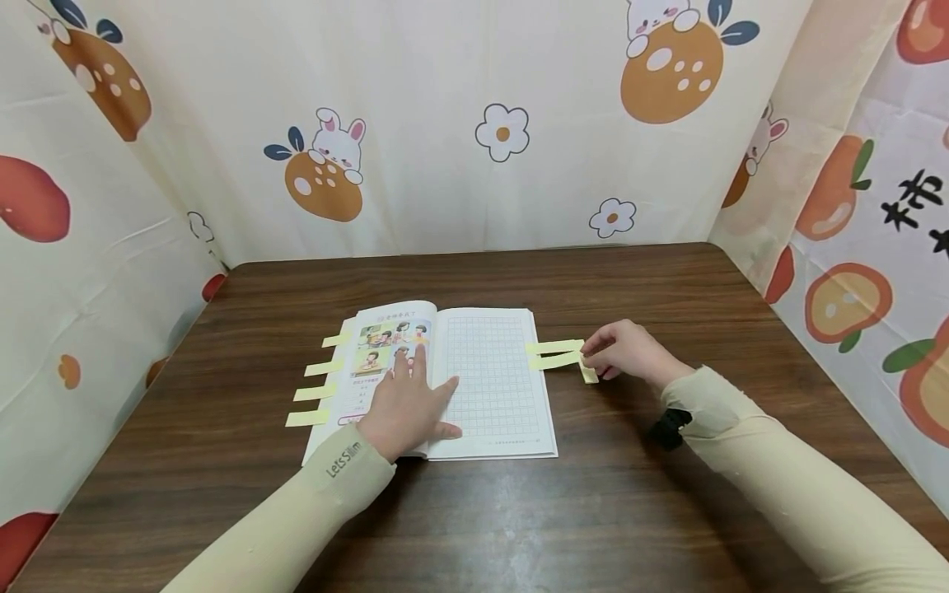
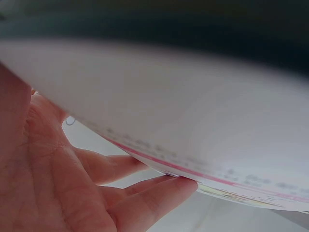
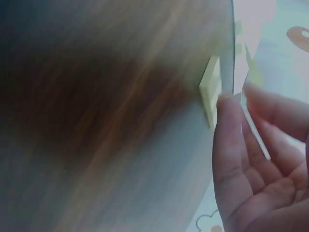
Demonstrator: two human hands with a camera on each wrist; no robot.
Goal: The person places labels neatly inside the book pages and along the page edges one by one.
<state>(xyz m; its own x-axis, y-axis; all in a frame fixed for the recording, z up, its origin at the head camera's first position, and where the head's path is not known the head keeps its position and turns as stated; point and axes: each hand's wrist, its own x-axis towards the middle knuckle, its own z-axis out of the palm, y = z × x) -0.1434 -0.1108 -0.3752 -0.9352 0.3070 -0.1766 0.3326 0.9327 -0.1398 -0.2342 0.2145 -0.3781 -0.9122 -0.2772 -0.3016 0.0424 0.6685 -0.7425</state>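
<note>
An open book (image 1: 489, 395) lies on the table, a picture page on its left and a grid page on its right. My left hand (image 1: 408, 403) rests flat with spread fingers across the left page and the middle fold; the left wrist view has the curved page (image 2: 193, 106) close up. At the book's right, my right hand (image 1: 626, 356) pinches the outer end of a yellow sticky tab (image 1: 559, 360) between thumb and fingers. Another sticky tab (image 1: 556, 347) sticks out just above it. A small pad of yellow sticky notes (image 3: 211, 92) lies on the table beside the right thumb.
Several yellow tabs (image 1: 315, 394) stick out along the book's left edge. The brown wooden table (image 1: 519, 527) ends at a printed curtain (image 1: 430, 189) behind, with more curtain at both sides. A black strap (image 1: 670, 428) is around the right wrist.
</note>
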